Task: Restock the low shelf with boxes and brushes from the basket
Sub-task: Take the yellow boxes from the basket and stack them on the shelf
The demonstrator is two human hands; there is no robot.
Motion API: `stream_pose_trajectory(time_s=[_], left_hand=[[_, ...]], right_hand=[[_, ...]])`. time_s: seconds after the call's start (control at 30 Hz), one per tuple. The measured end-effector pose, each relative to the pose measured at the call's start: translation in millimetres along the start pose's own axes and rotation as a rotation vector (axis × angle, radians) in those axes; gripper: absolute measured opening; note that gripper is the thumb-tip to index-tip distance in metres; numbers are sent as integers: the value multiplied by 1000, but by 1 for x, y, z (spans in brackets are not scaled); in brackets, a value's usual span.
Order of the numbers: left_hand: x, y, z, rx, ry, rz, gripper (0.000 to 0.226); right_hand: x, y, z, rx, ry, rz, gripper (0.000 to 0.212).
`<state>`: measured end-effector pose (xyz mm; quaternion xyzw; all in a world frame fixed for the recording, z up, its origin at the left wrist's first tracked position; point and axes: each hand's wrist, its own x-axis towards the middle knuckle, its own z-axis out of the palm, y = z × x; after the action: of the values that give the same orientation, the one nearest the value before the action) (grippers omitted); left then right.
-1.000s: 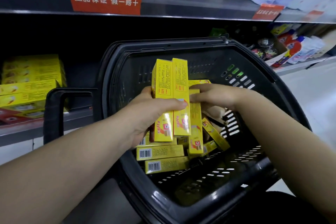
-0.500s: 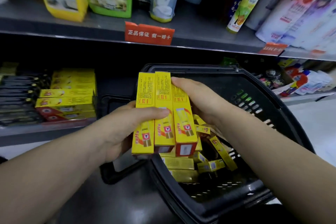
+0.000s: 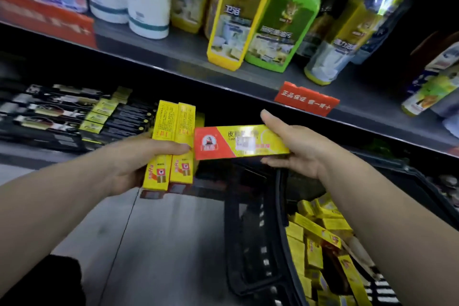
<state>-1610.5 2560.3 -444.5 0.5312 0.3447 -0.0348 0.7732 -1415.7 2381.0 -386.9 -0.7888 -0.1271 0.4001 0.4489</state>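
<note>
My left hand [image 3: 139,156] grips two yellow boxes [image 3: 171,131] upright, side by side, thumb across their fronts. My right hand [image 3: 295,149] holds a third yellow and red box [image 3: 238,141] turned sideways, level, just right of the other two. Both hands hover in front of the dark low shelf [image 3: 44,149], where black brush packs [image 3: 57,109] and small yellow boxes [image 3: 101,112] lie in rows at the left. The black basket [image 3: 255,231] sits at lower right with several more yellow boxes [image 3: 320,238] piled inside.
An upper shelf [image 3: 188,57] carries white, yellow and green cleaner bottles, with red price tags [image 3: 306,99] on its edge. Grey floor [image 3: 161,243] lies below my left arm, left of the basket.
Both hands lifted the boxes out of the basket and swung left toward the low shelf. My right hand took one box off the stack and turned it sideways; the left keeps two.
</note>
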Motion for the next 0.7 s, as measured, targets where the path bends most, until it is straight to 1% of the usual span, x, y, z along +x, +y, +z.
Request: stream_pose_trajectory(time_s=[0.03, 0.1, 0.17, 0.23, 0.3, 0.37, 0.4, 0.43, 0.5, 0.57, 0.63, 0.7], left_hand=[[1, 1, -8, -2, 25, -8, 39], [5, 0, -20, -51, 138, 6, 40], [12, -6, -26, -111, 259, 1, 46], [18, -13, -28, -164, 323, -38, 50], [22, -18, -31, -216, 335, -77, 46], [27, -15, -36, -238, 313, -102, 38], [29, -12, -40, -255, 310, -101, 35], [31, -8, -44, -275, 319, -88, 34], [36, -4, -52, -296, 357, -60, 39], [42, -5, -57, -298, 388, -56, 47], [47, -8, -59, -293, 401, -65, 48], [49, -11, -61, -280, 401, -83, 50]], right_hand=[[8, -3, 6, -38, 2, 2, 43], [25, -6, 21, -133, 24, -8, 40], [46, -7, 35, -196, 78, -49, 35], [68, -5, 48, -239, 124, -114, 31], [91, -4, 61, -262, 158, -186, 28], [113, -5, 69, -288, 188, -238, 34], [123, -6, 72, -333, 191, -253, 37], [134, -6, 74, -428, 187, -264, 39], [156, -5, 77, -683, 143, -267, 42], [173, -2, 82, -868, 58, -251, 43], [187, 6, 88, -973, -33, -233, 45], [194, 14, 94, -1011, -96, -209, 45]])
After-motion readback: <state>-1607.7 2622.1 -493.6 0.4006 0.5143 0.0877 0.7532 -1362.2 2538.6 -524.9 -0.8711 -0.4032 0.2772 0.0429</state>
